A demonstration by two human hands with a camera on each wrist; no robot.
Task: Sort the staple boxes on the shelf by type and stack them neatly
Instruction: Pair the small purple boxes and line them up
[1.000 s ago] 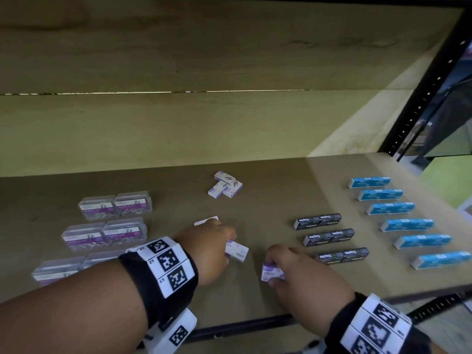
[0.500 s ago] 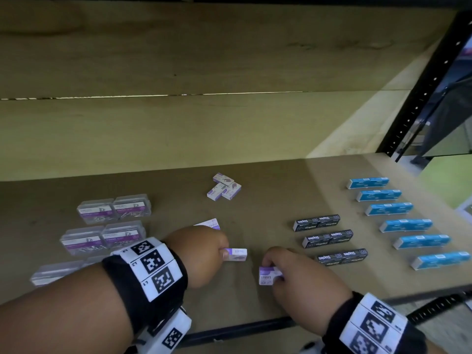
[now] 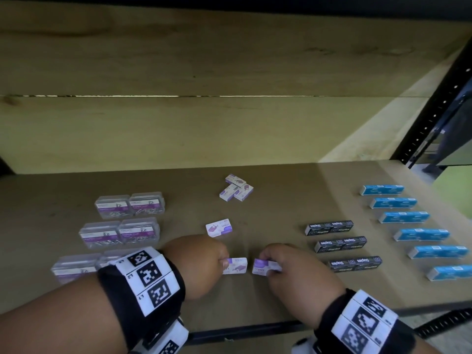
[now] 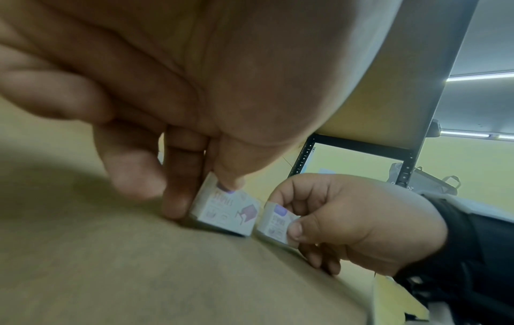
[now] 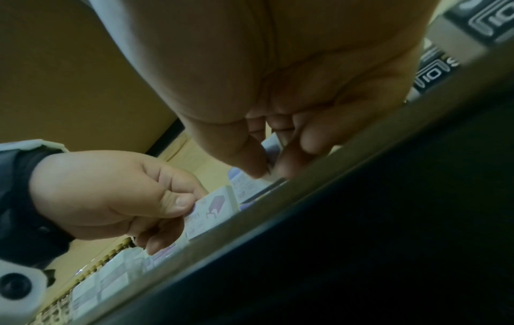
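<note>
My left hand [image 3: 217, 261] pinches a small white-and-purple staple box [image 3: 236, 265] by its left end, flat on the shelf [image 3: 281, 205]; the left wrist view shows thumb and fingers round that box [image 4: 226, 212]. My right hand [image 3: 274, 268] pinches a second white-and-purple box [image 3: 260, 267] just to the right, a narrow gap between the two boxes [image 4: 274, 222]. In the right wrist view both boxes show, the left-hand one [image 5: 208, 214] nearer. A loose purple box [image 3: 219, 227] lies behind my left hand. Three more purple boxes [image 3: 236, 187] cluster farther back.
Clear plastic paper-clip boxes [image 3: 129, 206] sit in rows at the left. Three black staple boxes [image 3: 341, 244] lie right of my right hand, and several blue boxes [image 3: 413, 233] run in a column at the far right. The shelf's front rail [image 3: 242, 330] is close below.
My left hand has laid its box flat and slid it right, close beside the right hand's box. The loose purple box behind it is now uncovered.
</note>
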